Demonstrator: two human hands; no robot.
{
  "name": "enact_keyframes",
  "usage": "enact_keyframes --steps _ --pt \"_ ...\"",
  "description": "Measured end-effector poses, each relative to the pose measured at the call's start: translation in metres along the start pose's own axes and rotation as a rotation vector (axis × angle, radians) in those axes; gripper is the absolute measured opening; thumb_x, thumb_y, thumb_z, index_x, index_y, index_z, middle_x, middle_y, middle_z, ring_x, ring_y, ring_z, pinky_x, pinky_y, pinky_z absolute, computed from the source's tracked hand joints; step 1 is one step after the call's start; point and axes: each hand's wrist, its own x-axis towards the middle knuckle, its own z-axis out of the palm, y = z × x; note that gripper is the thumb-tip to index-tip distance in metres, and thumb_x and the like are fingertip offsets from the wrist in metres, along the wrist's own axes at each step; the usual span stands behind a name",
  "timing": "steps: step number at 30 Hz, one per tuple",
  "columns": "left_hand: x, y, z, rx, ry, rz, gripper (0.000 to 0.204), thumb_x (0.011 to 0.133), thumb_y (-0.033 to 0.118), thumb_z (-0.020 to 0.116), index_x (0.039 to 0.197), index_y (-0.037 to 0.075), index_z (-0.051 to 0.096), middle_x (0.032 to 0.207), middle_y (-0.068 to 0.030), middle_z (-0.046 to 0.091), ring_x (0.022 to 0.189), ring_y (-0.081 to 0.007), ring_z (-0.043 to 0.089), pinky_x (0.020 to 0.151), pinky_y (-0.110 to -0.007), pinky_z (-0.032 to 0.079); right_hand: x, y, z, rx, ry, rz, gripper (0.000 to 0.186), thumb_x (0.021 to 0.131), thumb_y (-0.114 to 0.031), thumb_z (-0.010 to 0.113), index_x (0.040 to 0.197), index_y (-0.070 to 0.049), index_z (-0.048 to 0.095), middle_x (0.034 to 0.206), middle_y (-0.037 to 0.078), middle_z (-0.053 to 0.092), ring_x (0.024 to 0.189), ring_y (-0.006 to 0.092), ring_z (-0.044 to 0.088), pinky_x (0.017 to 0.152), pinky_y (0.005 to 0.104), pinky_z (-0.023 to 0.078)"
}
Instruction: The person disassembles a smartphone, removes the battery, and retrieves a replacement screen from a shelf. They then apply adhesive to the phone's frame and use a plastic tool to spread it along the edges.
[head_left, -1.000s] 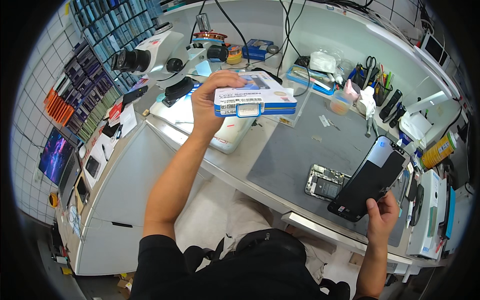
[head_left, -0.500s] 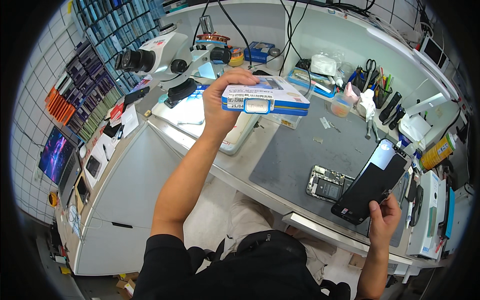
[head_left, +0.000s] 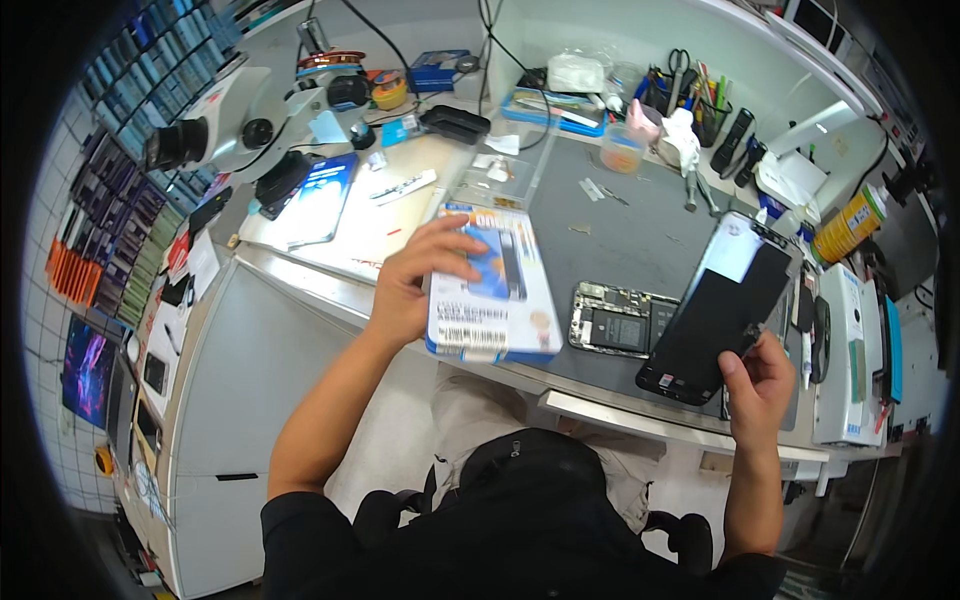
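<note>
My left hand (head_left: 415,285) grips a white and blue printed cardboard box (head_left: 510,320) by its left side, with the fingers spread over its top face. The box is held over the bench's front edge. In my right hand (head_left: 757,385), pinched between thumb and fingers at its lower right edge, is a black phone screen (head_left: 700,325) with its back side up. It tilts above the right part of the grey mat (head_left: 545,270). Beside it on the mat lies an opened phone body (head_left: 618,322), its battery and circuit board bare; the screen hides part of its right end.
A microscope (head_left: 235,125) stands at the back left, near a blue-white flat package (head_left: 325,195). A clear plastic tray (head_left: 500,180) lies behind the box. Pliers and pens fill a holder (head_left: 710,120) at the back right, and a yellow spray can (head_left: 848,225) stands farther right.
My left hand has brought the box down and nearer, turning its printed top face toward me. My view has shifted rightward. The right hand still holds the screen in nearly the same place.
</note>
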Motion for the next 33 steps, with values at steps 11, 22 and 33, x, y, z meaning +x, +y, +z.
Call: enact_keyframes --steps 11,22,33 --pt "0.010 0.008 -0.024 0.203 -0.361 -0.278 0.031 0.077 -0.014 0.066 0.094 0.009 0.078 0.160 -0.0158 0.035 0.151 -0.0351 0.032 0.120 -0.042 0.032 0.030 -0.003 0.025 0.169 -0.125 0.230 0.010 0.095 -0.008 0.071 0.097 -0.002 0.063 0.079 -0.004 0.058 0.064 0.0004 0.050 0.054 0.0188 0.040" --pt "0.010 0.032 0.040 0.722 -0.357 -0.437 0.084 0.085 0.052 0.076 0.146 0.005 0.043 0.157 -0.0266 0.032 0.144 -0.0473 0.032 0.117 -0.051 0.033 0.031 0.005 0.034 0.251 -0.185 0.214 0.009 0.097 -0.005 0.067 0.101 0.000 0.061 0.084 -0.003 0.059 0.068 -0.0002 0.049 0.056 0.0182 0.038" --pt "0.037 0.046 0.043 0.863 -0.546 -0.531 0.101 0.067 0.031 0.086 0.152 0.007 0.036 0.157 -0.0279 0.032 0.143 -0.0470 0.033 0.120 -0.049 0.030 0.028 0.007 0.029 0.324 -0.214 0.161 0.014 0.098 -0.002 0.065 0.111 0.002 0.062 0.093 -0.001 0.062 0.075 -0.0003 0.049 0.060 0.0181 0.039"
